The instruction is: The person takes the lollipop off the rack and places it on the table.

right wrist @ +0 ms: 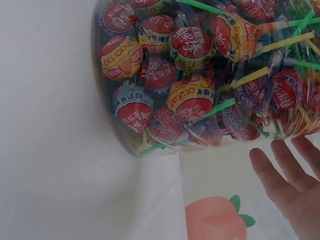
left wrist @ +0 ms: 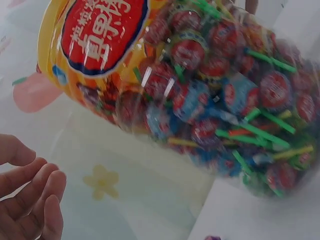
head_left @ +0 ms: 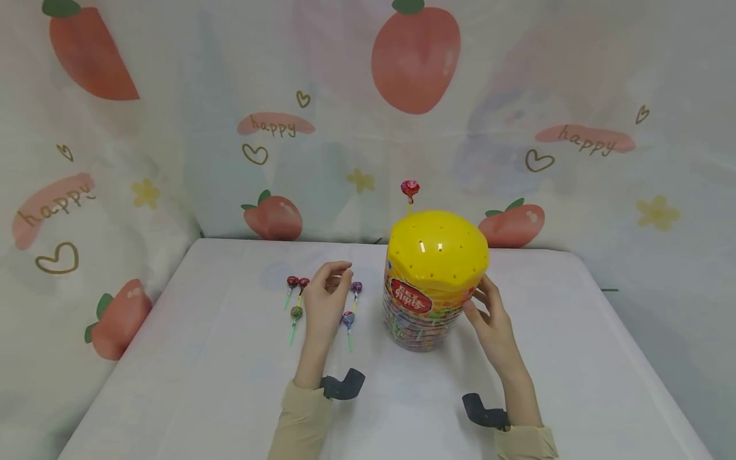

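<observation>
A clear plastic jar (head_left: 422, 326) full of wrapped lollipops (right wrist: 190, 97) stands tilted on the table, topped by a yellow lid (head_left: 439, 249) dotted with small holes. One red-wrapped lollipop (head_left: 410, 188) sticks up at the lid's back edge; the lower end of its stick is hidden. My right hand (head_left: 493, 326) rests its fingertips against the jar's right side, fingers spread. To the jar's left, my left hand (head_left: 325, 310) is raised, thumb near loosely bent fingers, holding nothing. In the left wrist view these fingers (left wrist: 42, 185) are apart from the jar.
Loose lollipops lie on the white table (head_left: 230, 383) either side of my left hand: a green one (head_left: 296, 313) and red ones (head_left: 292, 281) to its left, a purple one (head_left: 356, 287) and a blue one (head_left: 348, 318) to its right. A printed cloth (head_left: 333, 64) hangs behind.
</observation>
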`<act>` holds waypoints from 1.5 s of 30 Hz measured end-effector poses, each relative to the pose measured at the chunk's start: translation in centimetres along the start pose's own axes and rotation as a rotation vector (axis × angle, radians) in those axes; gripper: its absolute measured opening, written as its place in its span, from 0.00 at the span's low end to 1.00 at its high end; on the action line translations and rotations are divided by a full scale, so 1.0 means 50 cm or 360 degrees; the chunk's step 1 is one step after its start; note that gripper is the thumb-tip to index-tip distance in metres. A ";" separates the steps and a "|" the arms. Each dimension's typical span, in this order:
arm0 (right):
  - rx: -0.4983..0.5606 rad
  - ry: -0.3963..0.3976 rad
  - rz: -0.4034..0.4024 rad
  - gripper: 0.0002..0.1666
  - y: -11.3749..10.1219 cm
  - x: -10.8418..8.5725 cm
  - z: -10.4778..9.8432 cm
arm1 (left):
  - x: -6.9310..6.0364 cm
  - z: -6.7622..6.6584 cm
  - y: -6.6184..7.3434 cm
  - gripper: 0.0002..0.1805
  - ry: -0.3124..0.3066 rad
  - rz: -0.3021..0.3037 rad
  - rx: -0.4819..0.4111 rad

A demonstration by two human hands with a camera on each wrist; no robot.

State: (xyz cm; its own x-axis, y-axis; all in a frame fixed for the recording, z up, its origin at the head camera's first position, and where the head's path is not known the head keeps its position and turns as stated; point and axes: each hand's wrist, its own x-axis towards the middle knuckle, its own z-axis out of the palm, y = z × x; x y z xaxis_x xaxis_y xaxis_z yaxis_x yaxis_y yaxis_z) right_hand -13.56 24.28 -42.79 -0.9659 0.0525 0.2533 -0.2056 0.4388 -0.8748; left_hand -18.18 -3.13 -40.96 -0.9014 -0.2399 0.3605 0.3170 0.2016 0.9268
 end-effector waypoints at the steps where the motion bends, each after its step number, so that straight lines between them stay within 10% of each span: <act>1: 0.0001 0.0001 0.0001 0.37 0.000 0.000 0.000 | 0.006 0.004 0.006 0.09 -0.0003 0.0020 -0.0001; 22: 0.0002 0.0002 -0.0013 0.37 0.001 -0.001 -0.001 | 0.100 0.081 0.107 0.10 -0.0040 0.0403 -0.0120; 45: -0.0012 0.0002 -0.0014 0.37 0.001 0.001 -0.002 | 0.178 0.132 0.158 0.20 -0.0394 0.0339 -0.0200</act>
State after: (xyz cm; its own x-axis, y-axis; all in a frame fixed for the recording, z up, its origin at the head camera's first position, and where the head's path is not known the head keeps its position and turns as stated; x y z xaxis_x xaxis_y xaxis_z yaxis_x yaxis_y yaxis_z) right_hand -13.62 24.40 -42.80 -0.9640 0.0498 0.2613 -0.2126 0.4463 -0.8693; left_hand -25.65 2.59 -31.14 -0.8504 0.0355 0.5250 0.5257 0.1000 0.8448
